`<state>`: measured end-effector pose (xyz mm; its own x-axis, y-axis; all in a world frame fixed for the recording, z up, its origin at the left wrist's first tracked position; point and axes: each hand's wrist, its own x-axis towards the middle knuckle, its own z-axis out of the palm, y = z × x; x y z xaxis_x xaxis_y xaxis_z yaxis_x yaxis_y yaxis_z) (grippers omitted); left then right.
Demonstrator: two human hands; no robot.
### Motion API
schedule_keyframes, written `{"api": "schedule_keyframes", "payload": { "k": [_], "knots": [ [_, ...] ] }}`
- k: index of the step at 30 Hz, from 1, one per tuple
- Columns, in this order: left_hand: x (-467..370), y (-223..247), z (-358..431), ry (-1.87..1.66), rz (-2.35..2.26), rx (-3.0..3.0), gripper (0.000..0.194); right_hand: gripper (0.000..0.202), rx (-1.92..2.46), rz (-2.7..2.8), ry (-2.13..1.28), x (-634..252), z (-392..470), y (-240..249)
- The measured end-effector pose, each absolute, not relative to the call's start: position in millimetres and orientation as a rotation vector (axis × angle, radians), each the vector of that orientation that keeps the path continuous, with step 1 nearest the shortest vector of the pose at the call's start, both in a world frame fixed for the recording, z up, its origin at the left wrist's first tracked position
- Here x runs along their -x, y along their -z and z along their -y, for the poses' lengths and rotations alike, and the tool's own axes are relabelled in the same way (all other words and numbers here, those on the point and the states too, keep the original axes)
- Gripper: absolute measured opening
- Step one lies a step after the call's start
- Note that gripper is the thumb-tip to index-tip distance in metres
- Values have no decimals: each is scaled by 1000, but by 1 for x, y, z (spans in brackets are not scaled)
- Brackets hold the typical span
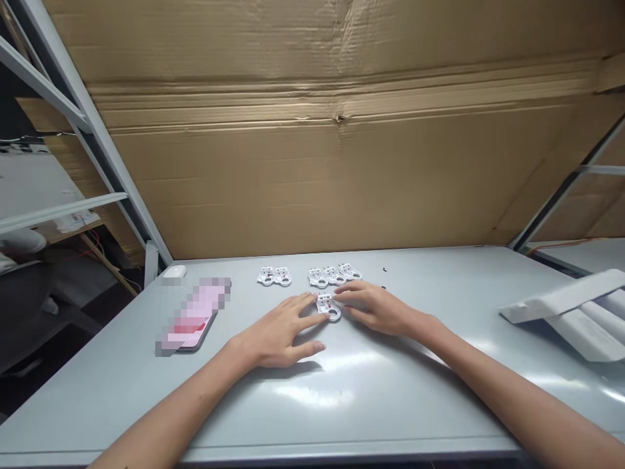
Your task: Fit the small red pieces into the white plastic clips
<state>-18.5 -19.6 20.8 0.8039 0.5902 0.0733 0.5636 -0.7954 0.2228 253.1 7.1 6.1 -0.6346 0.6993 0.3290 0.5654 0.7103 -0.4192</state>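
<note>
At centre of the surface, between left hand and right hand: one part, lying flat. Left grip: thumb and fingers well apart, index fingertip at the near left edge. Right grip: fingers apart at the right side, contact impossible to confirm. Hands apparently set on opposite sides for steadying. On the far side: two parts and three parts, presumably grouped within reach. White, seemingly moulded plastic, with ring and slotted block. Behind: creased brown cardboard.
</note>
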Motion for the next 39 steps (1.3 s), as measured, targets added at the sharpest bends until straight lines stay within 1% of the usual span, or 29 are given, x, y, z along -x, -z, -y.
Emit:
{"api": "schedule_keyframes", "payload": {
  "k": [11,16,23,29,33,35,39],
  "knots": [
    [17,-23,22,-253,-859,-2864,52,35,887,2458,-493,-243,1,-5],
    [15,-23,21,-237,-945,-2877,54,38,891,2445,-498,-241,2,-4],
    [25,-25,12,-262,-1043,-2933,37,40,989,2472,-447,-239,3,-4],
    [36,-16,-2,-325,-1118,-2928,39,38,964,2465,-441,-238,2,-2],
    [34,-18,-1,-399,-1137,-2934,36,37,971,2466,-440,-239,3,-3],
    [30,-22,4,-362,-1155,-2935,34,36,979,2466,-439,-238,4,-3],
    [25,-27,10,-258,-1179,-2924,35,36,1012,2500,-419,-237,5,-5]
  ]
}}
